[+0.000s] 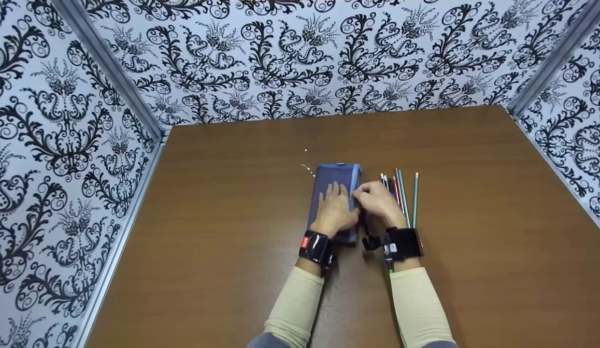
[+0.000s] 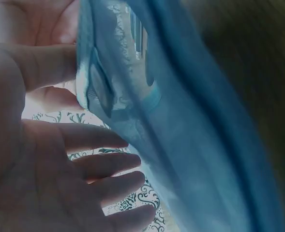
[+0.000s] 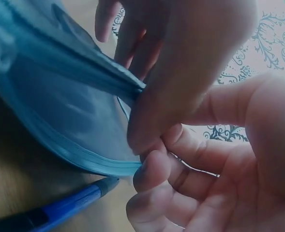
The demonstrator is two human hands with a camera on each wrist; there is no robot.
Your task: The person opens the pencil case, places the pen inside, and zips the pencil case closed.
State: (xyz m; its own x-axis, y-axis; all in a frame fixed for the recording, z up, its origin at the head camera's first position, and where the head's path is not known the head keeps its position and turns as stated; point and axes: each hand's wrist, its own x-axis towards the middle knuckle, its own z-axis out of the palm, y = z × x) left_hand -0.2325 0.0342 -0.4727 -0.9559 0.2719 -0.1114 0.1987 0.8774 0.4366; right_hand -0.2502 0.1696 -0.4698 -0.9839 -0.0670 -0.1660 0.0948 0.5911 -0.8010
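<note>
A blue zippered pencil case (image 1: 330, 175) with see-through sides lies on the table. My left hand (image 1: 335, 212) rests over it, fingers straight and spread, with the thumb at the zipped edge. At the right side of the case, my right hand (image 1: 379, 200) pinches the zipper edge with curled fingers. In the right wrist view, the zipper mouth (image 3: 84, 159) gapes between its two edges, and both hands meet at its end. The exact spot under the right fingertips is hidden. A blue pen (image 3: 69, 208) lies just beside the case.
Several pencils (image 1: 416, 193) lie to the right of the case, partly under the right wrist. Small white specks (image 1: 307, 167) show on the brown wooden table (image 1: 222, 193) behind the case. Patterned wall panels (image 1: 300, 58) enclose the table at the back and sides.
</note>
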